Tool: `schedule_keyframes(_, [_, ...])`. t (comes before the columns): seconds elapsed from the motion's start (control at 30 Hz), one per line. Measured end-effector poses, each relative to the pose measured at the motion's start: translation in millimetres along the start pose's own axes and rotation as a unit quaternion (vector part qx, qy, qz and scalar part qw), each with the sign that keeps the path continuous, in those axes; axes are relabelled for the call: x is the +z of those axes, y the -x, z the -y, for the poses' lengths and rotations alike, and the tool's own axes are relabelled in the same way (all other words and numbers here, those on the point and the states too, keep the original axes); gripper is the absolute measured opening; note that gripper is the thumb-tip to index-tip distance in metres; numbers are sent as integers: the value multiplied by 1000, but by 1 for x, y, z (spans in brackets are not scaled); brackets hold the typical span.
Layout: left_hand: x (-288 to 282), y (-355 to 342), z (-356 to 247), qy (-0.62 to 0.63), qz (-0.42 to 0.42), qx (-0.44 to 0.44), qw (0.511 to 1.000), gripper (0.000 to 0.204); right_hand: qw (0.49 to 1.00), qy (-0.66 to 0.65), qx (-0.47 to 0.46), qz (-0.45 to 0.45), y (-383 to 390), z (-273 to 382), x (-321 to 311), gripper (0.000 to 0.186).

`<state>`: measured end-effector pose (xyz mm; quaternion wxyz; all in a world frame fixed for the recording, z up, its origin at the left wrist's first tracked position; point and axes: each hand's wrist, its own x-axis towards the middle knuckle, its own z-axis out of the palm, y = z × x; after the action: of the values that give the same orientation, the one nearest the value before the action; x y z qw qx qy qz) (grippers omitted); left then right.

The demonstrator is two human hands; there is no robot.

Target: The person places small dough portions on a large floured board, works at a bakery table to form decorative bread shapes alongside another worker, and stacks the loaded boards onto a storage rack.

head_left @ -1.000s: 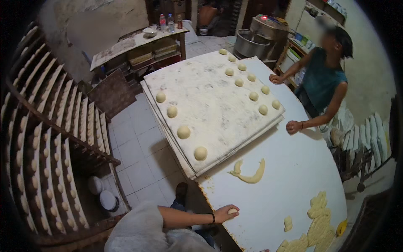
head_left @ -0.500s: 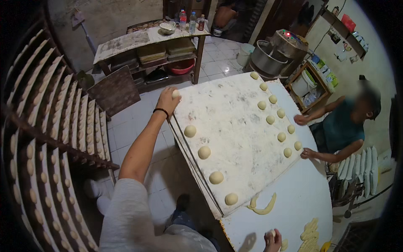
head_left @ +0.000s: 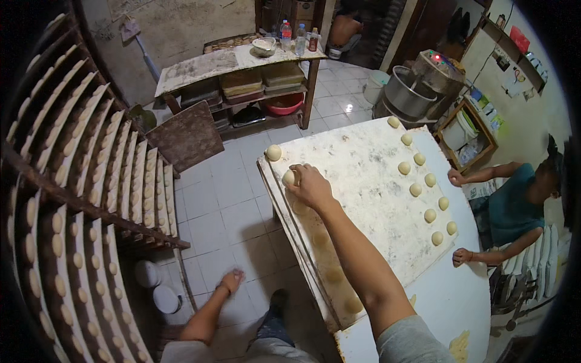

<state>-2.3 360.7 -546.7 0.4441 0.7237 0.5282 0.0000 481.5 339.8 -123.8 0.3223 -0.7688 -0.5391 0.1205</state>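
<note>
At the far left corner of the floured board [head_left: 363, 199], my right hand [head_left: 310, 186] is closed round a pale dough ball [head_left: 289, 178], low over the surface. Just beyond it sits another dough ball [head_left: 273, 152], free of any hand. Nearer me, several more dough balls [head_left: 334, 274] line the board's left edge in my arm's shadow. Two loose rows of dough balls [head_left: 416, 190] lie along the right side. My left hand [head_left: 230, 281], off the board above the tiled floor, has nothing visible in it; its fingers are blurred.
A tall rack [head_left: 91, 212] holds boards of dough pieces on the left. Across the table [head_left: 436, 290], a co-worker's hand [head_left: 462, 257] rests near the right edge. A mixer [head_left: 411, 91] and a side table [head_left: 212, 63] stand behind. Dough strips [head_left: 460, 346] lie at the near right.
My left hand has let go of its dough ball at the board's far left corner and drawn back. My right hand has moved from the near edge to the far left with a ball.
</note>
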Motion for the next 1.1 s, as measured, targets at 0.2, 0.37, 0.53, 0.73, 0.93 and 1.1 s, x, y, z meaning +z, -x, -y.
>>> schedule_keyframes(0.2, [120,186,17,-45,375,-268,886,55,984,-65,98,-130,184,-92,-106,47])
schedule_keyframes(0.37, [164,228,-42,83,351,-445,819,64,904,-88,338,-246,497,-140,-154,34])
schedule_keyframes(0.53, [231,258,-137,-14,401,-186,897,66,685,-10,662,-304,879,-155,-140,57])
schedule_keyframes(0.73, [275,424,-279,-148,572,-40,806,44,709,218,623,-250,1092,-203,-115,63])
schedule_keyframes(0.93, [425,582,-393,126,591,25,797,46,817,-154,456,-318,1012,-164,-130,40])
schedule_keyframes(1.1, [482,569,-396,-31,461,259,848,32,770,-243,537,-243,1026,-99,-102,36])
